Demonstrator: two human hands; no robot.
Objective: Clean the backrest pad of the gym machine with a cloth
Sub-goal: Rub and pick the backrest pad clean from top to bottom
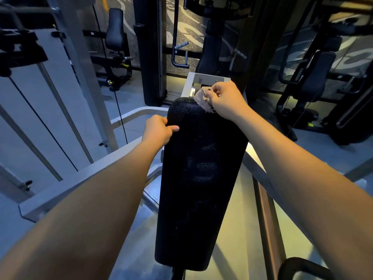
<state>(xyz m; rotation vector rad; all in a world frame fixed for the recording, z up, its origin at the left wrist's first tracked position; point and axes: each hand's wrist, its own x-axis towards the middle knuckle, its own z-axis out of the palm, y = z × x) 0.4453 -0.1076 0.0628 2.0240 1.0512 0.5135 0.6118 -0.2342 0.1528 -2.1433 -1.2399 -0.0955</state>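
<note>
A long black backrest pad (201, 174) runs from the lower middle up to the centre of the head view, its surface showing faint wet streaks. My left hand (158, 129) grips the pad's upper left edge, thumb lying on the front face. My right hand (226, 99) holds a small crumpled pale cloth (202, 98) bunched in its fingers against the pad's top right corner.
The machine's grey metal frame (80, 176) slants beside the pad on the left and a grey bracket (207, 77) sits behind its top. Cables (121, 116) hang at left. Other black gym machines (314, 81) stand behind and to the right.
</note>
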